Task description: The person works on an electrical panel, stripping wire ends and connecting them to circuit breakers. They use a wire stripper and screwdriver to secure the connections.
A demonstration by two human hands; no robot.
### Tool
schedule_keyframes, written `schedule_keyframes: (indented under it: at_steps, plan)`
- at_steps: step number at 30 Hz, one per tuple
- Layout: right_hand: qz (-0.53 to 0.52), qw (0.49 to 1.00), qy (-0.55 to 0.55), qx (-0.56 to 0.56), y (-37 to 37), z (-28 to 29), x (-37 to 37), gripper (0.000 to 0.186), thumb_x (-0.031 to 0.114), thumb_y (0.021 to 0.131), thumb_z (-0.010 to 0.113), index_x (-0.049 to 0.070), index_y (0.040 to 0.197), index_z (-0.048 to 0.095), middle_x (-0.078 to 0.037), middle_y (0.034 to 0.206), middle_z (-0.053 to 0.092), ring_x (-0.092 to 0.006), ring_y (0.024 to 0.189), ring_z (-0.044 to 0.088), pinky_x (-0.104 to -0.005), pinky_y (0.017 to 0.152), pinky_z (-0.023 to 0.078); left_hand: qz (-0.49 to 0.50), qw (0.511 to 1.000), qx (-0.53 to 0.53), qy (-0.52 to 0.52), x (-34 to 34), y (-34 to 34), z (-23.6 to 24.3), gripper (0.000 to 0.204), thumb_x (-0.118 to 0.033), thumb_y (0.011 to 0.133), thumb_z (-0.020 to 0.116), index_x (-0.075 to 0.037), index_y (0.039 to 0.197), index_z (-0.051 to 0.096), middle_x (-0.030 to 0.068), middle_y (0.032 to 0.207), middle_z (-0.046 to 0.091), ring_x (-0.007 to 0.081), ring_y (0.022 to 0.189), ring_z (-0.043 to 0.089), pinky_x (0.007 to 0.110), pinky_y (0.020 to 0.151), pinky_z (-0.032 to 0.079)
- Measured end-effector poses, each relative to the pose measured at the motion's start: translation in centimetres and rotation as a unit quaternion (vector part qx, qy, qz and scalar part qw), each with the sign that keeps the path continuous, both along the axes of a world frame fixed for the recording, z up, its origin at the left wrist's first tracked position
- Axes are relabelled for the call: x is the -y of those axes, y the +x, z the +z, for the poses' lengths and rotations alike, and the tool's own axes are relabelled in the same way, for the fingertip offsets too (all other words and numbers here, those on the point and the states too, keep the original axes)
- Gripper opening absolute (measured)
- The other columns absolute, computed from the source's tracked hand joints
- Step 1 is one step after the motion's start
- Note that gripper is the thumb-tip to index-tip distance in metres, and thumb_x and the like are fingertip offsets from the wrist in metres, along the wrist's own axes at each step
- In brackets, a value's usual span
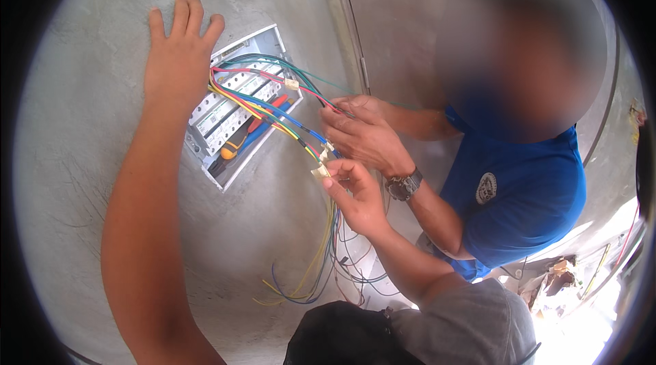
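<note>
My left hand [179, 54] is open, fingers spread on the grey wall just left of a breaker panel [239, 177]. The hand's edge covers the panel's left side. Rows of white breakers [222, 126] sit inside. A screwdriver with a yellow handle [231, 151] and a red-and-blue tool [266, 119] lie in its lower part. Red, green, yellow and blue wires [273, 111] run out to the right. A grey-sleeved co-worker's hand [359, 198] pinches wires by a pale tag [320, 172]. A blue-shirted co-worker's hands [369, 136] grip the wires too. My right hand is not in view.
The loose wire ends [301, 293] hang below the hands. A black cap [342, 334] and grey shirt [471, 317] rise at the bottom edge. The blue-shirted person [526, 194] stands close on the right. Crumpled brown material [553, 283] lies at the lower right.
</note>
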State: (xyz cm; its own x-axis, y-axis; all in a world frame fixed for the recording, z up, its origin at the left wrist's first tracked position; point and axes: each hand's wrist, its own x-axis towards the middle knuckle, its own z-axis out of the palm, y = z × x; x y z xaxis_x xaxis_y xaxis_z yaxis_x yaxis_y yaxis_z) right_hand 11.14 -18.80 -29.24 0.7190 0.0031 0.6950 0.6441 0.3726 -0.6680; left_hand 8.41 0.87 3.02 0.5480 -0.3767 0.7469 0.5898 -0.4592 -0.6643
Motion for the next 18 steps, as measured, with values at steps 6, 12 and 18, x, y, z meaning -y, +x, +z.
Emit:
schedule_keyframes:
  at_steps: [6,12,18]
  plan:
    - [-0.047,0.999,-0.016,-0.006,-0.4,0.1,0.0,0.032,0.02,0.106,0.084,0.004,0.13,0.07,-0.007,0.123,0.074,-0.0152,0.11,0.069,-0.0332,0.096,0.056,-0.008,1.0,0.0,-0.007,0.0,0.0,-0.1,0.076,-0.002,0.09,0.078,-0.023,0.159,0.052,0.0159,0.176,0.043,0.0308,0.17,0.032,0.063,0.133,0.028]
    - [-0.219,0.96,-0.059,0.166,-3.0,-0.9,-0.6,0.031,0.014,0.1,0.086,0.004,0.126,0.072,-0.011,0.119,0.071,-0.0296,0.115,0.063,-0.0407,0.102,0.052,-0.005,1.0,0.0,-0.007,0.1,-0.1,-0.1,0.078,-0.003,0.09,0.079,-0.024,0.159,0.052,0.0159,0.176,0.044,0.0304,0.17,0.032,0.063,0.134,0.028]
    - [-0.045,0.976,-0.144,0.159,-2.6,-0.8,-4.5,0.041,0.014,0.104,0.079,0.0,0.142,0.069,-0.023,0.143,0.067,-0.0397,0.138,0.059,-0.0474,0.117,0.046,0.031,0.999,0.01,0.012,0.5,-0.4,-0.1,0.074,-0.013,0.093,0.083,-0.025,0.159,0.052,0.0148,0.174,0.046,0.0302,0.169,0.033,0.062,0.132,0.028]
